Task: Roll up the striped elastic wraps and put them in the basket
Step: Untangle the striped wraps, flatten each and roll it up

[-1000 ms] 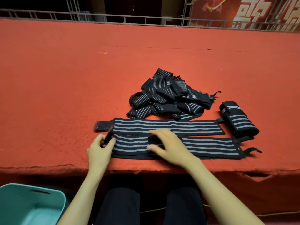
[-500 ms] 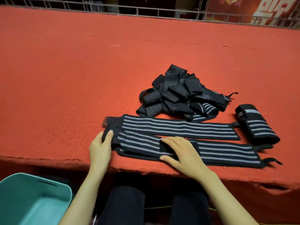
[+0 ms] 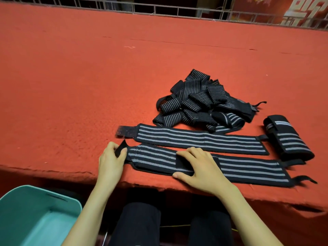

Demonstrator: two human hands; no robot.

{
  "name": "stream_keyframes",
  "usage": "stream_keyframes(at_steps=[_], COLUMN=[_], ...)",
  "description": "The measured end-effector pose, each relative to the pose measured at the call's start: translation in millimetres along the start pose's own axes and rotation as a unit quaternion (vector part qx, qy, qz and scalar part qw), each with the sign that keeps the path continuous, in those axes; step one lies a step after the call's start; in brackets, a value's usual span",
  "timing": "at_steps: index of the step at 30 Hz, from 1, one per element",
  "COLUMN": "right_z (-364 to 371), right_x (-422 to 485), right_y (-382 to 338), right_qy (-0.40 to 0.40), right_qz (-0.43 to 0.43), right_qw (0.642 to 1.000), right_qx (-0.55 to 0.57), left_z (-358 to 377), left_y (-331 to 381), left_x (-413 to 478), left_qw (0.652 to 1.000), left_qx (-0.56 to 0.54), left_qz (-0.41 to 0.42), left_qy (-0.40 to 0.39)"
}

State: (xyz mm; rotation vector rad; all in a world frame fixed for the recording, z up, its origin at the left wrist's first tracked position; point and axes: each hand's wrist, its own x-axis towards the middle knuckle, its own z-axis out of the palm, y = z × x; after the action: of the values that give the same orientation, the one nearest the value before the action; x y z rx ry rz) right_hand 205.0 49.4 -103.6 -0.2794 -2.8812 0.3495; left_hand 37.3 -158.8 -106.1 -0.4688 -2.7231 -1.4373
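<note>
Starting roll of near wrap point(image 3: 248, 169). Pinching end tab point(image 3: 120, 148) with left hand point(image 3: 111, 162); pressing middle flat with right hand point(image 3: 200, 167), fingers point(image 3: 188, 152) spread. Next: tuck tab, roll tight rightward.

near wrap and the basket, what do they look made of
The near wrap looks like woven elastic fabric: matte black with grey stripes, lying limp and flat. The basket is probably moulded plastic: smooth teal walls, rounded rim, cut slot.

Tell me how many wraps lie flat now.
2. The near wrap, under the right hand, at the table edge; the far wrap just behind it. The tangled pile may hide more.
</note>
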Motion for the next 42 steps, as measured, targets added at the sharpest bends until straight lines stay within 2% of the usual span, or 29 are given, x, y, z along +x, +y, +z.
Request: stream_keyframes(at_steps=[3, 7, 10, 12, 17, 23, 30, 38, 42], right_z=[-6, 13, 35, 46, 43, 45, 46, 45, 46], right_x=[19, 43, 49, 45, 39, 39, 38, 37, 36], right_y=[-20, -59, -74, -75, -75, -76, -75, -76, -76], right_qy=[0.008, 0.025, -0.019, -0.01, -0.001, 0.005, 0.004, 0.003, 0.013], right_qz=[-0.002, -0.079, -0.046, -0.032, -0.017, -0.015, -0.009, -0.007, -0.01], right_qw=[0.999, 0.993, 0.994, 0.996, 0.991, 0.991, 0.993, 0.993, 0.993], right_qx=[0.031, 0.089, 0.099, 0.079, 0.132, 0.135, 0.121, 0.114, 0.115], left_z=[-4, -6, -8, -9, -11, -11, -14, -10, -6], left_y=[0, 4, 4, 1, 3, 3, -3, -3, 2], left_x=[-1, 1, 5, 8, 9, 5, 10, 12, -4], left_qw=[1.0, 1.0, 0.999, 0.997, 0.995, 0.999, 0.972, 0.98, 0.996], left_qx=[0.01, 0.003, -0.009, -0.023, -0.045, 0.027, 0.186, 0.146, -0.061], left_qz=[0.001, -0.003, -0.016, -0.034, -0.053, -0.023, -0.111, -0.105, -0.05], left_qy=[0.001, -0.012, -0.037, -0.059, -0.076, -0.037, -0.087, -0.084, 0.036])
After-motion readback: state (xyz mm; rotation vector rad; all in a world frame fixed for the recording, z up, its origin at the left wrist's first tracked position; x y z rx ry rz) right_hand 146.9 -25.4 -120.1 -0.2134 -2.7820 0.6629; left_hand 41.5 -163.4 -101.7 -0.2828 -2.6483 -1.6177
